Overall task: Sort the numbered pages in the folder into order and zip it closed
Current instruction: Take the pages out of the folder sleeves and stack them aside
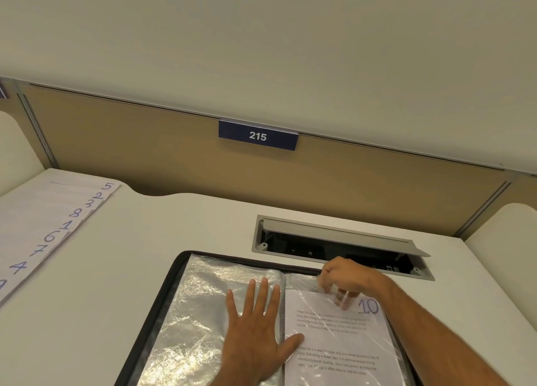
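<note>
The folder [180, 272] lay open on the near surface [145, 269]. The left hand [255, 336] pressed flat, fingers spread, on its left sleeve; the right hand [345, 281] pinched the top of page 10 [343, 342]. Other numbered pages [49, 226] lay fanned far left.

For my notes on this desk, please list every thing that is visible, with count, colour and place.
Folder: one, black edge, clear sleeves, open at near centre.
Page 10: one, white, in the folder's right sleeve.
Loose pages: a fanned row, at least eight, white, numbers in blue ink, far left.
Cable box: one, grey, lid open, behind the folder.
Sign 215: one, dark blue, on the beige divider.
Desk: one, white.
Left hand: flat on the left sleeve.
Right hand: pinching the top of page 10's sleeve.
</note>
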`<state>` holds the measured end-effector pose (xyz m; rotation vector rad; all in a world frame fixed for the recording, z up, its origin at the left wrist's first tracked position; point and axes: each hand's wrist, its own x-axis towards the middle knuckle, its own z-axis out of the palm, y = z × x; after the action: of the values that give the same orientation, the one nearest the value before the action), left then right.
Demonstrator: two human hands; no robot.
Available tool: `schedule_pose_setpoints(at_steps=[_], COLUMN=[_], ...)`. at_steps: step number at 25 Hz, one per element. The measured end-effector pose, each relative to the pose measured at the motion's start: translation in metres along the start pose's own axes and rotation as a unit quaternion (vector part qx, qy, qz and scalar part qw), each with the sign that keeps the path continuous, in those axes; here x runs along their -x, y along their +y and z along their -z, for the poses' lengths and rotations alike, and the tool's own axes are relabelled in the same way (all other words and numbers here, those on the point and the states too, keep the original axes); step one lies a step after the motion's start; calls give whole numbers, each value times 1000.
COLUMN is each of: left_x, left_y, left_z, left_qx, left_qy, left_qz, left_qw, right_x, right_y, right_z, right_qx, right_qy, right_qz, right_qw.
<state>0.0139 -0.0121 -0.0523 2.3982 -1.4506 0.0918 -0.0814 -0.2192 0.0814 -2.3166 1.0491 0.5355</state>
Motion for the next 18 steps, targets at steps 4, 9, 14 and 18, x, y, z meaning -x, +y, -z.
schedule_pose_setpoints(at_steps=[4, 9, 14, 18], left_x=[-2, -1, -1, -2], left_y=[0, 1, 1, 2], left_z=[-1, 2, 7, 8], left_qx=[8, 9, 11, 24], left_qy=[8, 8, -11, -27], left_qz=[0, -4, -5, -4], left_qw=[1000, 1000, 1000, 999], right_x=[-16, -25, -34, -39], right_y=[4, 5, 6, 1], right_z=[2, -4, 4, 22], right_qx=[27, 116, 98, 123], right_qy=[-25, -75, 62, 243], right_qz=[-26, -34, 12, 15], right_qw=[999, 990, 993, 962])
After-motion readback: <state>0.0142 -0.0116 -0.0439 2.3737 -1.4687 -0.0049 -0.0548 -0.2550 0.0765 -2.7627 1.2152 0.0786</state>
